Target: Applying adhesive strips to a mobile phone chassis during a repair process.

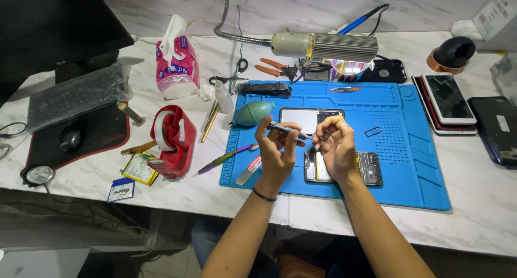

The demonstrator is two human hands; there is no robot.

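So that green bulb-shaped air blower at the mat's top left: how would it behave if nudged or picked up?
The green air blower lies on its side on the blue mat, and its rounded body suggests it would probably roll or rock if pushed. It looks like soft rubber, so likely light and squashy. Its tapered end might make it curve rather than roll straight.

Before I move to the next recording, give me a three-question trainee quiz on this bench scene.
1. True or false: the opened phone lies on the blue mat.
2. Which hand holds the slim metal tool? A) left hand B) right hand C) neither
3. Fill in: the red tape dispenser stands on the marble table, to the ____ of the mat as the camera sees it.

Key: 1 true; 2 A; 3 left.
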